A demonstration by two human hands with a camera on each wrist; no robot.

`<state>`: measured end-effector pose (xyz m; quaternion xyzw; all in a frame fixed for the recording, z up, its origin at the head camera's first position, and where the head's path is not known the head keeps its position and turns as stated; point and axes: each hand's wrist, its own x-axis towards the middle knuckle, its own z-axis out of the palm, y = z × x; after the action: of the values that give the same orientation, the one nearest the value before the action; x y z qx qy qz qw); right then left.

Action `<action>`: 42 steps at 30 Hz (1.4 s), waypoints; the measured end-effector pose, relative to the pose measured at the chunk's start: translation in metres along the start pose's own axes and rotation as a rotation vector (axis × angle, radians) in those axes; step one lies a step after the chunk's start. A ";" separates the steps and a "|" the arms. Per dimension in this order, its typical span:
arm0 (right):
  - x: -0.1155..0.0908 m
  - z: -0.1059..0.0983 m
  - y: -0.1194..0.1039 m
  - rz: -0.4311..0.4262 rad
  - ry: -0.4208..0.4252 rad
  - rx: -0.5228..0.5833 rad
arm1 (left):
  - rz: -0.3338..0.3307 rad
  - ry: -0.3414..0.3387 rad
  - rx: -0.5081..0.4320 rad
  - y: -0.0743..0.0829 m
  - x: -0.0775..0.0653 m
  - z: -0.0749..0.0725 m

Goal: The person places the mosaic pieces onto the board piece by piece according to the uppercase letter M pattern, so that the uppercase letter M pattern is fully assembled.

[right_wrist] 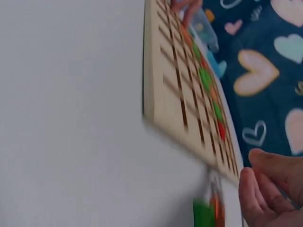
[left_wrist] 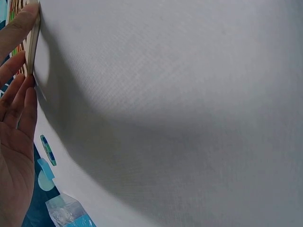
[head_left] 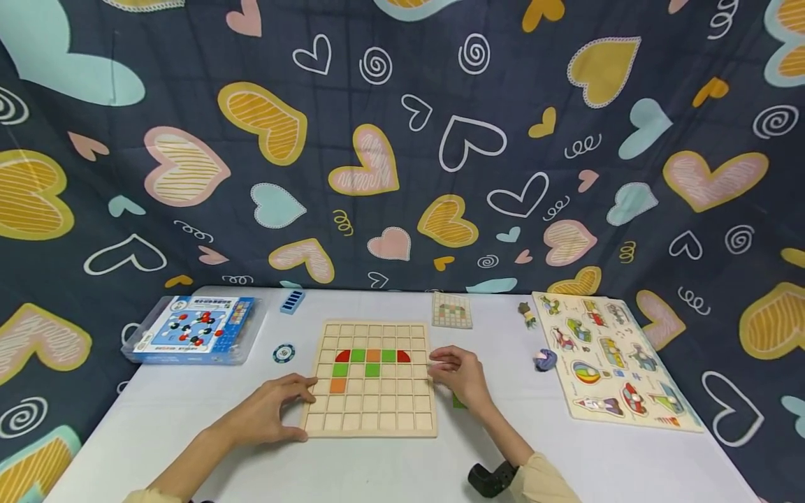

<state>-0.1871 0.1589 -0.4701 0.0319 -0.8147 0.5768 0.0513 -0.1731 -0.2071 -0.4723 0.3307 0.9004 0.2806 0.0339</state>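
A square wooden grid board (head_left: 380, 422) lies mid-table with red, green and orange pieces in some cells. My left hand (head_left: 267, 412) is at its left edge, fingertips touching the side and thumb by the near corner. The left wrist view shows the left thumb (left_wrist: 19, 28) and fingers along the board's rim. Beside the right edge is my right hand (head_left: 462, 377), its fingers loosely bent; in the blurred right wrist view no piece shows between thumb (right_wrist: 270, 161) and fingers. A green piece (head_left: 459, 402) lies partly hidden under the right wrist.
A small pattern card (head_left: 451, 323) stands behind the board. At left are a boxed molecule set (head_left: 195, 349), a round chip (head_left: 284, 353) and a blue block (head_left: 292, 302). A picture puzzle board (head_left: 585, 405), a purple item (head_left: 544, 360) and a small figure (head_left: 527, 314) lie right.
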 end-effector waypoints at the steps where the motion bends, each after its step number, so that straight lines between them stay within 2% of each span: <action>1: -0.002 -0.008 0.002 0.005 0.014 -0.009 | -0.002 -0.003 -0.002 0.001 0.000 0.000; 6: -0.013 -0.040 0.016 0.055 0.085 -0.056 | 0.004 -0.006 0.002 0.001 0.001 0.000; 10: -0.017 -0.051 0.025 0.065 0.095 -0.080 | 0.002 -0.002 -0.001 0.001 0.001 0.000; 15: -0.022 -0.052 0.030 0.037 0.050 -0.088 | -0.003 -0.003 -0.004 0.000 0.001 0.002; 21: -0.030 -0.056 0.033 0.067 0.033 -0.073 | 0.005 0.002 -0.008 0.000 0.001 0.002; 25: -0.035 -0.058 0.037 0.071 -0.036 -0.052 | 0.001 -0.002 -0.006 0.000 0.001 0.000; 29: -0.039 -0.057 0.038 0.011 -0.090 -0.119 | -0.008 -0.007 -0.001 -0.001 0.000 0.000; 33: -0.040 -0.053 0.037 -0.033 -0.067 -0.194 | -0.005 -0.005 0.002 -0.002 0.000 0.000; 37: -0.040 -0.052 0.036 -0.046 -0.057 -0.217 | -0.002 -0.006 0.000 -0.002 0.001 0.000; 42: -0.038 -0.054 0.036 -0.092 -0.123 -0.226 | -0.007 -0.010 -0.008 0.000 0.001 0.000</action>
<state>-0.1505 0.2218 -0.4907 0.0984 -0.8739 0.4751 0.0310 -0.1741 -0.2068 -0.4719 0.3289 0.9003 0.2823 0.0407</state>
